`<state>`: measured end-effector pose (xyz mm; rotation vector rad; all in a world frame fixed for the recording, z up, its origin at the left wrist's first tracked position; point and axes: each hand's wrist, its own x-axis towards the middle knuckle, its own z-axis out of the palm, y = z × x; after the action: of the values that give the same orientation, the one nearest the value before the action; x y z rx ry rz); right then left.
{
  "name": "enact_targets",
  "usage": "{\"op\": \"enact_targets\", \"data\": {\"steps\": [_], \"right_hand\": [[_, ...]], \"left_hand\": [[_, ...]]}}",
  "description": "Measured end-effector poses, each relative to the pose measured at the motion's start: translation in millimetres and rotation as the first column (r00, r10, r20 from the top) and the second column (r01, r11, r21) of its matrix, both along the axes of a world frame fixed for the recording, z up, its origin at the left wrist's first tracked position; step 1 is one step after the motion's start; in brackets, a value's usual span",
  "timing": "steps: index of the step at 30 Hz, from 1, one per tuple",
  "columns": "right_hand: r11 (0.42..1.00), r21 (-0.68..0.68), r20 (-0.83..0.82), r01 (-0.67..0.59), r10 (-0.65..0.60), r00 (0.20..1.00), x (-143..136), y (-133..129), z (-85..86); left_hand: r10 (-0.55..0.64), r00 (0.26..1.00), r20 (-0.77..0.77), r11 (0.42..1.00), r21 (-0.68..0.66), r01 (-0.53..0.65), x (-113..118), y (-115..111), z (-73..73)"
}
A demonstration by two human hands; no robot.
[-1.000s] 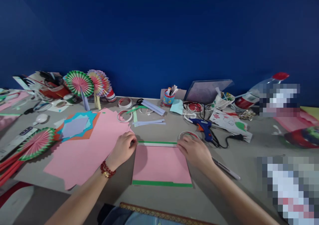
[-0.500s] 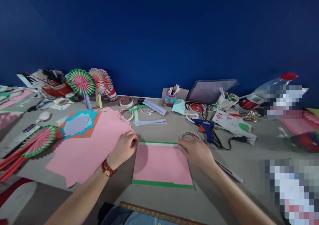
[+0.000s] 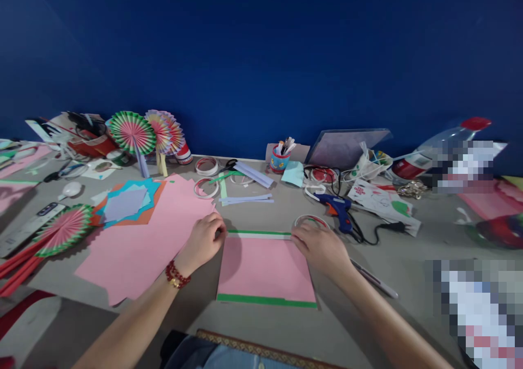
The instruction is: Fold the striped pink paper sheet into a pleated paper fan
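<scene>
One pink sheet (image 3: 265, 265) lies low centre, green edging (image 3: 265, 300) seemingly done top and bottom, white band (image 3: 261, 236) inside the upper; I can't judge what's left. My left hand (image 3: 205, 238) and right hand (image 3: 321, 245) curl at its upper corners, pinching or not unclear.

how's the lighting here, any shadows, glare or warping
Head view: soft shadows beside the left hand and right hand on the pink sheet; no strong glare on it; wall darkest toward the top; apparent wide-angle stretching near the sides; pixel blocks hide patches at right.
</scene>
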<state>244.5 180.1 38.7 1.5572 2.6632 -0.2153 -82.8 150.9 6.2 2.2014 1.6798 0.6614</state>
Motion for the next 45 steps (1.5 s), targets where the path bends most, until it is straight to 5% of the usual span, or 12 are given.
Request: {"op": "enact_targets", "data": {"steps": [23,45], "right_hand": [[0.999,0.045,0.010,-0.017,0.017,1.000,0.5,-0.3,-1.9],[0.997,-0.004,0.024,0.079,-0.078,0.997,0.8,-4.0,1.6]], "left_hand": [[0.008,0.992,-0.122,1.000,0.008,-0.007,6.8,-3.1,7.5],[-0.024,0.994,-0.110,1.000,0.000,0.024,0.3,0.7,0.0]]}}
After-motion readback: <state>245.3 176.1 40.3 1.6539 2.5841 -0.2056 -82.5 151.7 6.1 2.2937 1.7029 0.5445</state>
